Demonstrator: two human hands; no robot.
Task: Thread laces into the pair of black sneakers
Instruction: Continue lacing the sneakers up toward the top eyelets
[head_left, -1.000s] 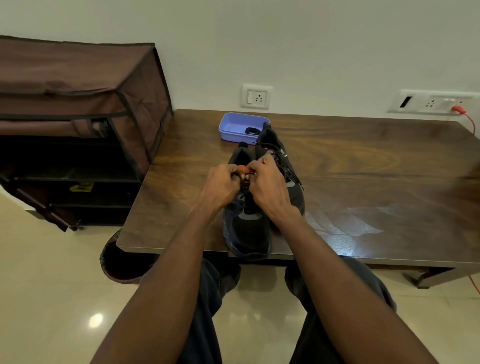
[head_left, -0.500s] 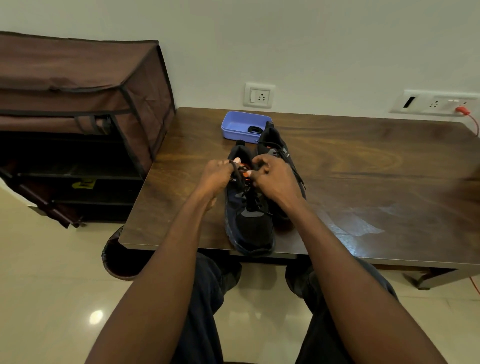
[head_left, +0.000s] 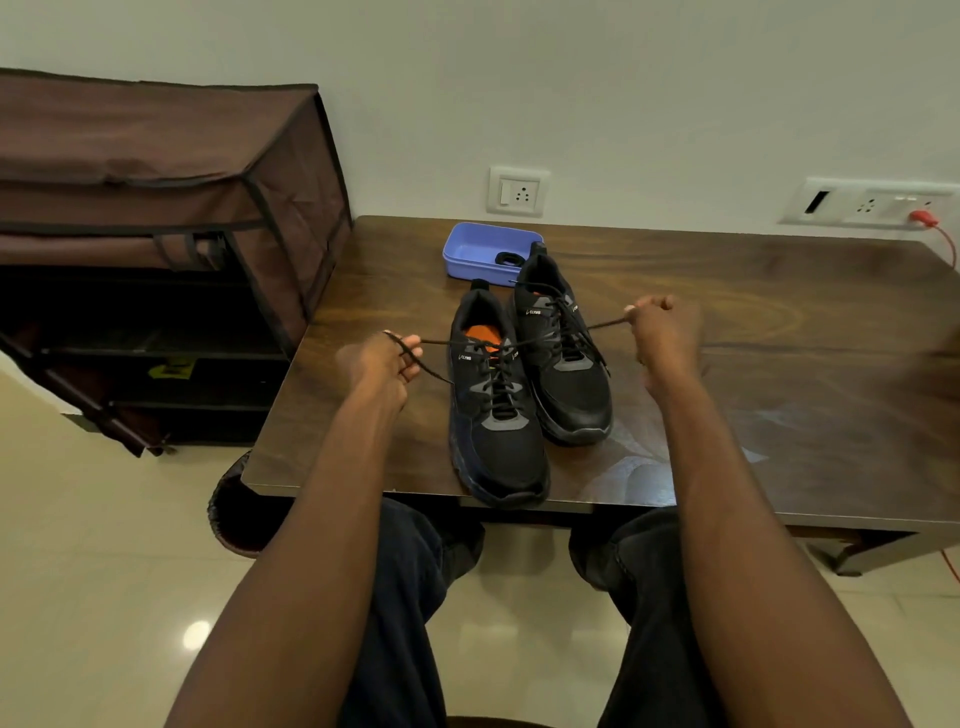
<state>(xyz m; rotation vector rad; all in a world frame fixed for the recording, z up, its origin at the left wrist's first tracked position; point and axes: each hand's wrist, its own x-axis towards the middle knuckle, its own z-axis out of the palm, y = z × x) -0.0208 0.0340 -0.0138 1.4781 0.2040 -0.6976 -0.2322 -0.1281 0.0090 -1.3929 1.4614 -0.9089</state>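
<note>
Hands apart, the left hand at nine o'clock and the right hand at three each pinch an end of the lace on the nearer sneaker at the table edge; an uneven tug could unseat it.

Sneakers, pair: black, grey panels, orange insole in the left one. Laces: black. Tray: lilac-blue. Table: dark brown wood grain. Fabric rack: brown, black trim. Wall sockets: white. Plug: red.
</note>
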